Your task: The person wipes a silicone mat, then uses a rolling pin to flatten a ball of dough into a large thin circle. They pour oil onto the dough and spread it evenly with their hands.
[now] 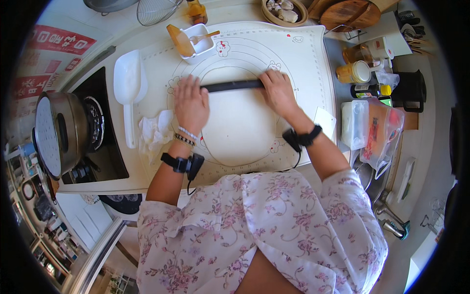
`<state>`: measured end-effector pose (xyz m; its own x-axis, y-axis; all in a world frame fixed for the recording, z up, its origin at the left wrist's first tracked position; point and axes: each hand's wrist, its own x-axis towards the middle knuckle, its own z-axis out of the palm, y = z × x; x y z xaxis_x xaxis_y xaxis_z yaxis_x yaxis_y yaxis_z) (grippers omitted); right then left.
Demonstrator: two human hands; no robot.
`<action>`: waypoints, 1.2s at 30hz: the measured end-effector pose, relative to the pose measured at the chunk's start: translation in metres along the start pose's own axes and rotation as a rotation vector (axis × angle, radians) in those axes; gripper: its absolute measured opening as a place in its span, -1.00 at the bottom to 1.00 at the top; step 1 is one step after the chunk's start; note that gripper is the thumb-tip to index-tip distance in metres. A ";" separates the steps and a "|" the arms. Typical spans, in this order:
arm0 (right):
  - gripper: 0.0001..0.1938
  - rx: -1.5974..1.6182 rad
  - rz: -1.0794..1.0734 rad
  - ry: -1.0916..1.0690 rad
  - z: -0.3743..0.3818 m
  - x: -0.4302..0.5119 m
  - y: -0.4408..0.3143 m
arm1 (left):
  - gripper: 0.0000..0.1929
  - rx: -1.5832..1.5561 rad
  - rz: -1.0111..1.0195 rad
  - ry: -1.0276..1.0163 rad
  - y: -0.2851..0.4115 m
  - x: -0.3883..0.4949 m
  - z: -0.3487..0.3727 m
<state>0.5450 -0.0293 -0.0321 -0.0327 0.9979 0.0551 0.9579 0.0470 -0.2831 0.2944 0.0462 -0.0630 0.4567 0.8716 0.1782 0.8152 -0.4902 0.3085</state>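
Note:
A dark rolling pin point(232, 86) lies crosswise over the far part of a wide, flat sheet of pale dough point(240, 128). My left hand point(192, 103) covers the pin's left end, its fingers stretched forward. At the other end, my right hand point(278, 92) is curled over the pin. Beneath the dough is a white silicone kneading mat point(308, 73) printed with circles, rulers and small cartoon figures. Just left of my left hand sits a crumpled white cloth or wrapper point(156, 126). A white rectangular card or scraper point(325, 121) rests near my right forearm.
A white scoop point(127, 81) lies left, beside a cooktop point(115, 161) bearing a steel pot point(71, 128). Behind the dough stands a white container point(203, 46) with wooden tools. Jars, a bottle point(365, 90) and a plastic box point(354, 124) line the right. A bowl of garlic point(304, 16) is at the back.

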 end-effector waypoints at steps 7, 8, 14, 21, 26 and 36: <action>-0.48 -0.066 0.097 0.084 0.024 -0.072 -0.010 | -0.35 -0.046 0.175 -0.143 0.046 -0.013 0.027; -0.39 0.015 0.170 0.020 0.027 -0.067 -0.005 | -0.35 -0.032 0.184 -0.131 0.045 -0.007 0.032; -0.41 -0.055 0.286 0.053 0.031 -0.017 0.023 | -0.44 -0.053 0.182 -0.097 0.047 0.050 0.049; -0.45 -0.146 0.312 0.174 0.045 0.028 0.058 | -0.53 -0.135 0.275 0.009 0.047 0.095 0.064; -0.49 -0.165 0.398 0.213 0.033 0.063 0.073 | -0.63 -0.295 0.091 -0.077 0.060 0.128 0.060; -0.43 -0.092 0.156 0.072 0.033 0.011 0.040 | -0.47 -0.003 0.384 -0.005 0.067 0.099 0.066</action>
<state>0.5734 -0.0147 -0.0747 0.1359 0.9870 0.0864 0.9719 -0.1159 -0.2047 0.4180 0.1003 -0.0866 0.7304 0.6245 0.2767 0.5833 -0.7810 0.2231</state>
